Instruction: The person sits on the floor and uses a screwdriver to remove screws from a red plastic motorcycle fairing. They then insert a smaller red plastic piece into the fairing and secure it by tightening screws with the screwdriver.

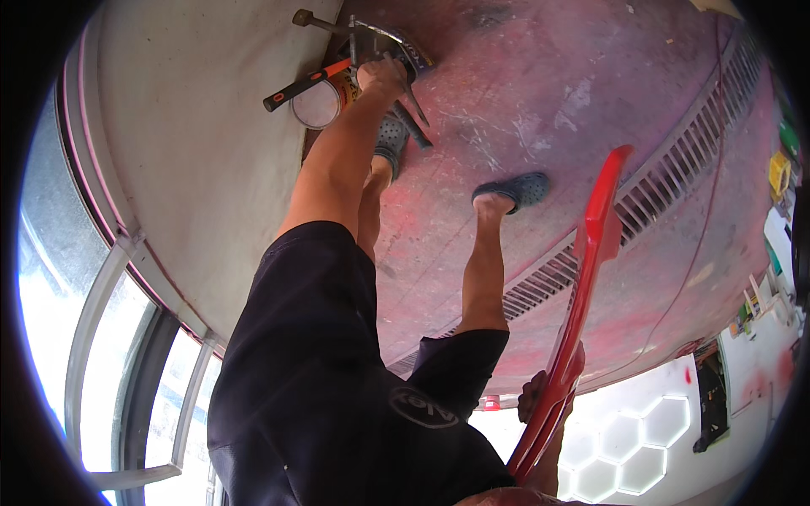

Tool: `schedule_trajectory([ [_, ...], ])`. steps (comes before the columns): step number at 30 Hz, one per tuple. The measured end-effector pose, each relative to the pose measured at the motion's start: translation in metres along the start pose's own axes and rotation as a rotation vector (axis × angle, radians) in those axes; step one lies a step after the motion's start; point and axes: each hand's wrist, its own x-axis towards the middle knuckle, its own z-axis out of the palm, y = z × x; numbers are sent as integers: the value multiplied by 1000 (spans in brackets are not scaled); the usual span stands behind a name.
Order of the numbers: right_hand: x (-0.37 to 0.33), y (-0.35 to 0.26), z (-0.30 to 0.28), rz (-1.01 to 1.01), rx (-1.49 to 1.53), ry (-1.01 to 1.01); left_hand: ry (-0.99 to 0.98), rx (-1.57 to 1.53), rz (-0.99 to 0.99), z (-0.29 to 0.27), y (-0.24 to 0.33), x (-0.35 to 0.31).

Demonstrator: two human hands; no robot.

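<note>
"Take me through it, biggest first. What fills your view?"

"From my end, the floor [439, 223], stained pink and red. A broad pale surface [202, 135] borders it on the left, and a slotted grating [675, 164] crosses it from the far right toward the middle."

"And the red thing?"

"A long, glossy red part [580, 295], on the right. It slants up from beside the wearer's body, its tip pointing to the far side. I see it raised in front of the grating."

"Anything smaller?"

"Two dark clogs [525, 190] are on the wearer's feet. Far left, beside the pale surface, tools are bunched together: I pick out a black-and-orange handle [295, 90] sticking out to the left, with a round can [316, 105] just under it."

"What about the hands?"

"My right hand [533, 396] is clasping the red part along its near half, fingers curled round its edge. My left hand [381, 78] reaches far left, in among the tools. I can't tell whether it grips one or merely touches."
</note>
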Motion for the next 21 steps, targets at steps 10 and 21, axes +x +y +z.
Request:
schedule_trajectory([
  [10, 9, 8, -7, -4, -31, -53, 31, -180, -133, 7, 4, -9],
  [21, 6, 26, -7, -69, -7, -18, -91, -137, -154, 10, 7, 17],
])
